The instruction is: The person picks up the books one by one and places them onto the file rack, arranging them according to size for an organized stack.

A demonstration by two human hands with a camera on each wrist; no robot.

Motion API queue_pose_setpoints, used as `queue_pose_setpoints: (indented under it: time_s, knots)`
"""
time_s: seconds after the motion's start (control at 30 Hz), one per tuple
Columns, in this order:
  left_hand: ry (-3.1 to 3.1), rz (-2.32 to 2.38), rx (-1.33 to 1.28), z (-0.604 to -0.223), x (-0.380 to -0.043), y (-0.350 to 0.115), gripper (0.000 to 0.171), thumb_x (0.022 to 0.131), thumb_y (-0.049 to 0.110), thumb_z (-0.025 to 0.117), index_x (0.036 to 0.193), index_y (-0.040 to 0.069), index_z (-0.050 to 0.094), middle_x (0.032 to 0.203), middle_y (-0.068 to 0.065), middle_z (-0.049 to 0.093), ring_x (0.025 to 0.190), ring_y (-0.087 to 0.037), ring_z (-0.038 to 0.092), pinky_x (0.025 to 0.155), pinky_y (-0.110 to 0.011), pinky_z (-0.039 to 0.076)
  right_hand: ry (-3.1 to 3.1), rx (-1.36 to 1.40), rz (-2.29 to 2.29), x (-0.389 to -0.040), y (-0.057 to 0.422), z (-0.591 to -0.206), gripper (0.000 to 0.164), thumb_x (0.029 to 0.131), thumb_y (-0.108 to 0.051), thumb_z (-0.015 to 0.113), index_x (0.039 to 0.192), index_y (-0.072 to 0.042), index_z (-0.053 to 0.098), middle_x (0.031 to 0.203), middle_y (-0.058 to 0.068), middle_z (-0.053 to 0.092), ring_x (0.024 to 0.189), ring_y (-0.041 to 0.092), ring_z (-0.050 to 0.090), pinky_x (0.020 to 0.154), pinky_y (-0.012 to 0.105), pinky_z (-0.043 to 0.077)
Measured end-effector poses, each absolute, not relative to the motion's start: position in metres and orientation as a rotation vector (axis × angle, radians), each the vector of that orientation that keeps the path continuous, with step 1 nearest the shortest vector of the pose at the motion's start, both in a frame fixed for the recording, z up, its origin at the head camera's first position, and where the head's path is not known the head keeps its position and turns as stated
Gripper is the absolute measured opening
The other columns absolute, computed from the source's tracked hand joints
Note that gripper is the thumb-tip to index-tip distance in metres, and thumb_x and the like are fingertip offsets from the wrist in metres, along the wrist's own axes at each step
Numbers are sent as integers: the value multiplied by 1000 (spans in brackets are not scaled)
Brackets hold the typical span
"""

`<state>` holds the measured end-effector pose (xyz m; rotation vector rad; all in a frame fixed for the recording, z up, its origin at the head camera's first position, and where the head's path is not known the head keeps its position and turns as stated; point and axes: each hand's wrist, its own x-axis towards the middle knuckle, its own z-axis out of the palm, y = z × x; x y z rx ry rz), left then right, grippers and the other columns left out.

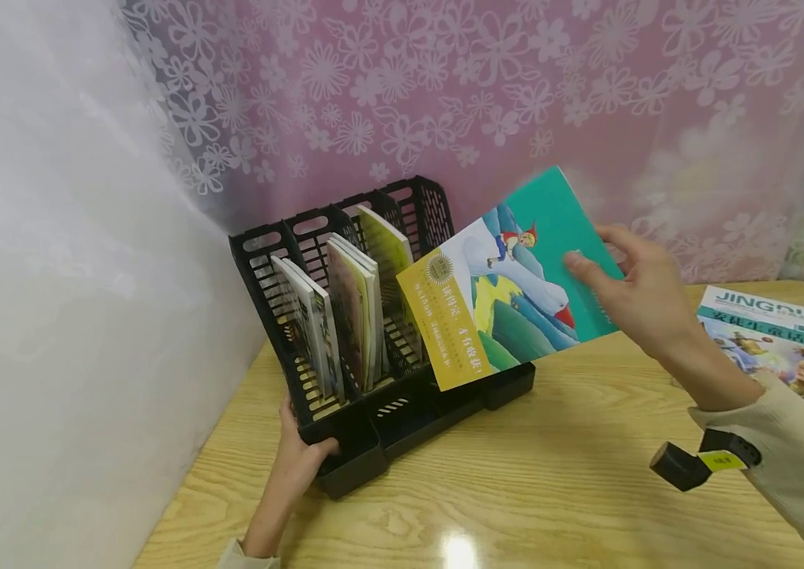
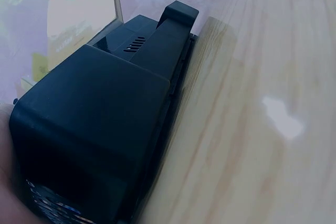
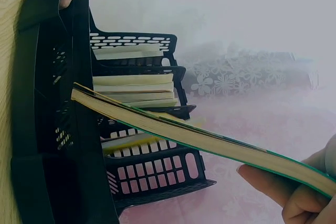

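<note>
My right hand (image 1: 639, 288) pinches a green and yellow picture-covered book (image 1: 515, 276) by its green end, thumb on the cover. The book hangs in the air before the right part of a black file rack (image 1: 402, 395); the right wrist view shows its page edge (image 3: 173, 129). At the rack's front left corner my left hand (image 1: 295, 454) grips the side, thumb over the front rim. Several thin books (image 1: 355, 316) stand upright in the rack's left and middle compartments, and a yellow-green book (image 1: 387, 245) stands farther right.
A magazine-like book (image 1: 786, 348) with "JINGDIAN" on its cover lies at the right of the wooden table (image 1: 551, 482). A white wall (image 1: 74, 276) rises on the left. Behind the rack hangs a pink curtain (image 1: 480, 118) with white flowers.
</note>
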<state>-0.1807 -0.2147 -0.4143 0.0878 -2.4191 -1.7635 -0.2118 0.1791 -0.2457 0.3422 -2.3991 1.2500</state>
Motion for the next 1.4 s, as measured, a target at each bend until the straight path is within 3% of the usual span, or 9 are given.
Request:
queue_pose_setpoints:
  time_s: [0.13, 0.37, 0.57, 0.73, 0.87, 1.03, 1.2, 1.3, 1.4]
  knots:
    - [-2419, -1762, 83, -413, -180, -214, 111, 66, -6, 64, 152, 5, -5, 148, -28, 24, 128, -40, 35, 102, -50, 27, -2406, 309, 1167, -212, 181, -245, 50, 97, -34, 54, 137, -4, 51, 132, 21, 53, 67, -7, 57, 59, 19, 46]
    - [-2417, -1745, 86, -413, -179, -214, 111, 66, -6, 65, 152, 4, -5, 148, -27, 25, 126, -40, 36, 101, -50, 28, -2421, 313, 1060, -219, 170, -233, 50, 97, -35, 53, 133, 1, 53, 123, 24, 57, 79, 35, 64, 72, 49, 47]
    - [-2415, -1756, 74, -415, -179, -212, 111, 64, -7, 65, 151, 3, -4, 146, -28, 27, 125, -39, 36, 101, -49, 28, -2391, 290, 1047, -221, 163, -229, 47, 97, -34, 53, 129, 1, 56, 115, 22, 62, 45, 20, 47, 63, 40, 41]
    - [-2412, -1759, 86, -415, -180, -213, 112, 65, -7, 65, 152, 5, -4, 148, -27, 25, 128, -39, 34, 102, -49, 27, -2384, 307, 1005, -219, 151, -221, 43, 98, -30, 53, 124, 4, 57, 112, 24, 62, 61, 29, 58, 72, 47, 44]
    - [-2409, -1765, 82, -415, -180, -215, 112, 65, -8, 64, 152, 5, -5, 148, -28, 25, 128, -40, 34, 102, -49, 27, -2440, 373, 917, -217, 126, -202, 41, 98, -24, 52, 123, 8, 53, 101, 25, 63, 67, 31, 59, 68, 46, 45]
    - [-2421, -1768, 106, -416, -178, -218, 112, 66, -8, 64, 152, 6, -7, 147, -29, 25, 129, -41, 35, 102, -50, 27, -2598, 472, 775, -223, 88, -175, 36, 99, -19, 48, 122, 9, 48, 79, 18, 56, 55, 25, 51, 57, 37, 41]
    - [-2433, -1757, 89, -414, -178, -219, 113, 66, -7, 64, 152, 5, -8, 149, -29, 21, 131, -42, 31, 103, -51, 25, -2688, 511, 716, -240, 59, -155, 19, 99, -17, 49, 94, 1, 52, 66, 9, 48, 50, 18, 44, 51, 28, 36]
    - [-2428, -1746, 74, -413, -178, -218, 112, 65, -8, 64, 152, 5, -7, 149, -28, 21, 131, -41, 32, 102, -51, 26, -2721, 521, 692, -255, 47, -146, 29, 97, -17, 51, 72, -5, 45, 57, 3, 40, 45, 14, 36, 48, 26, 31]
    - [-2430, -1752, 62, -412, -179, -216, 112, 66, -7, 64, 152, 5, -7, 150, -28, 21, 131, -40, 32, 102, -50, 27, -2743, 525, 650, -270, 44, -140, 38, 96, -16, 54, 62, -8, 39, 53, 1, 33, 43, 11, 30, 47, 25, 28]
